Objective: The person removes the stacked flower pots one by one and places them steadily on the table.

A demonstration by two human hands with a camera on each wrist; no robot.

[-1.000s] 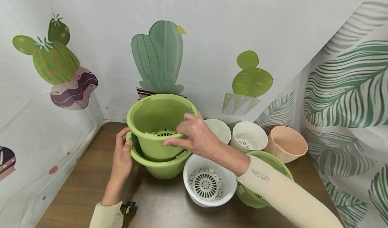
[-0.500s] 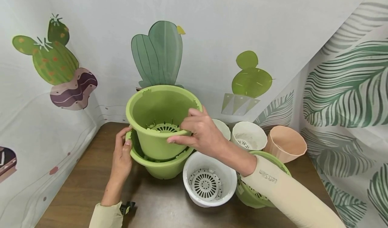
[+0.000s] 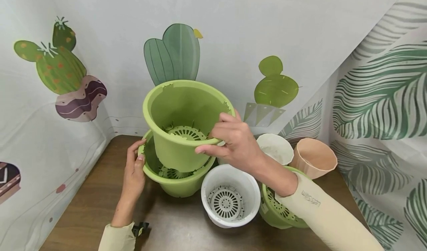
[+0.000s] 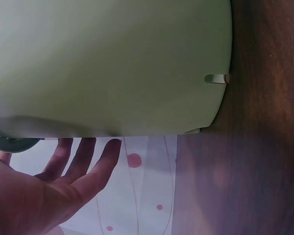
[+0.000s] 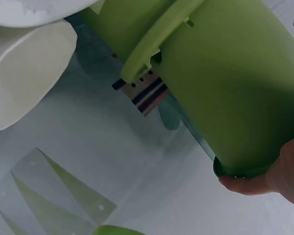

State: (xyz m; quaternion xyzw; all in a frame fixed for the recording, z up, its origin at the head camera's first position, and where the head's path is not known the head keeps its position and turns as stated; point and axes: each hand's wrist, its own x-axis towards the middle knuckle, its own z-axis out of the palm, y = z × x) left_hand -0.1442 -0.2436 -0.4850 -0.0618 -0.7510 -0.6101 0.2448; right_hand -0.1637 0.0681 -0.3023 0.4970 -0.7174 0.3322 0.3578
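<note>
My right hand (image 3: 237, 141) grips the front right rim of a green plastic flower pot (image 3: 178, 151), thumb outside and fingers inside. That pot hangs tilted over a second green pot (image 3: 180, 190), its base overlapping the lower pot's opening. Slots show in both pot floors. My left hand (image 3: 134, 171) pinches the left rim of the lower pot, which stands on the table. In the left wrist view, the lower pot's wall (image 4: 112, 68) lies above the fingers (image 4: 108, 159). The right wrist view shows the raised pot (image 5: 230, 93) with my thumb (image 5: 247, 186) at its rim.
A white slotted pot (image 3: 230, 221) stands just right of the lower green pot. Beside it is another green pot (image 3: 271, 214), partly under my right forearm. Behind stand a cream pot (image 3: 275, 147) and a peach pot (image 3: 315, 158), close to the printed backdrop (image 3: 230, 39).
My right hand has lifted the upper green pot up and to the right, partly out of the lower one, whose slotted floor now shows. My left hand has stayed on the lower rim.
</note>
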